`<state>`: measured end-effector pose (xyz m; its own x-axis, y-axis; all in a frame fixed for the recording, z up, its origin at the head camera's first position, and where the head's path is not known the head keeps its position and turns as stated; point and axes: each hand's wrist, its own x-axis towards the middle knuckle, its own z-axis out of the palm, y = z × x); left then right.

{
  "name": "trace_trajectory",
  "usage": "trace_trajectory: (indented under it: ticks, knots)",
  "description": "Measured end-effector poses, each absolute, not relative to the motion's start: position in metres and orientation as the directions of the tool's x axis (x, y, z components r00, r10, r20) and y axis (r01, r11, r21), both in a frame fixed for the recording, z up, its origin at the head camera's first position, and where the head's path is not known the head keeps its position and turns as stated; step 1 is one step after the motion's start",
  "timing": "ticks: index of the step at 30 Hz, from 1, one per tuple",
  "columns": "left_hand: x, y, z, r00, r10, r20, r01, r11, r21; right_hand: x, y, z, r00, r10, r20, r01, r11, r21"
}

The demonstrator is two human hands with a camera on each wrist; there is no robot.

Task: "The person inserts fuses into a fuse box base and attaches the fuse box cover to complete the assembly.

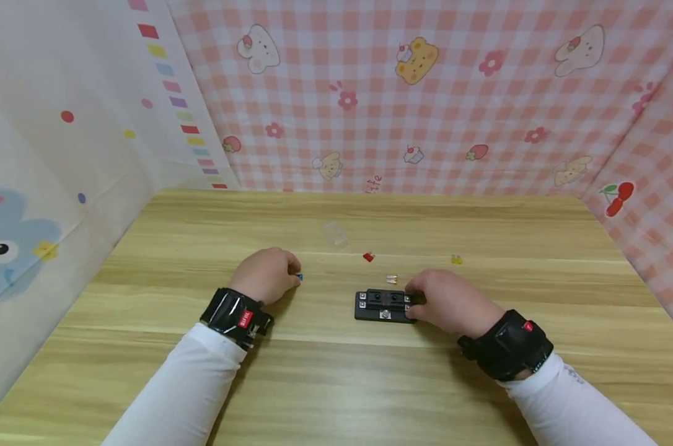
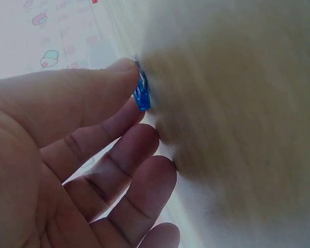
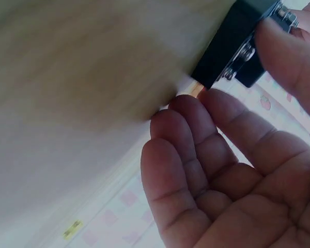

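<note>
Between thumb and index finger, my left hand [image 1: 265, 274] pinches a small blue blade fuse [image 2: 142, 98] close to the tabletop; its metal prong shows by the thumb tip. The other left fingers are spread loosely below it. My right hand [image 1: 448, 300] grips the right end of a black fuse block [image 1: 385, 315], thumb on one side and index finger on the other. That block lies flat on the table and carries metal screw terminals [image 3: 248, 51]. In the right wrist view, the remaining right fingers are curled beside the block, near the wood.
Just behind the block lies a clear blade fuse [image 1: 391, 279]. A red blade fuse [image 1: 369, 256] is farther back, and a yellow one [image 1: 456, 259] lies to the right. A transparent plastic piece [image 1: 335, 235] rests behind them on the wooden table [image 1: 336, 384]. Patterned cloth [image 1: 370, 124] hangs behind.
</note>
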<state>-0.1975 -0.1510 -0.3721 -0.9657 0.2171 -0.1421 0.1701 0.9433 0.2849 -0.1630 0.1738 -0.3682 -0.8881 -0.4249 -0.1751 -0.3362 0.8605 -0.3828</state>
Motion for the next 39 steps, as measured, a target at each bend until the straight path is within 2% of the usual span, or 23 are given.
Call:
trace_trajectory:
  ticks: [19, 39]
  knots:
    - [-0.1995, -0.1475, -0.3728, -0.968, 0.22, -0.117, 0.181, 0.944, 0.278, -0.158, 0.1784, -0.3649, -0.872, -0.445, -0.206, -0.369, 0.872, -0.322]
    - [-0.201, -0.1461, -0.3751, -0.969, 0.225, -0.106, 0.185, 0.937, 0.296, -0.1561, 0.179, -0.3689, -0.865, -0.477, -0.153, -0.424, 0.86, -0.284]
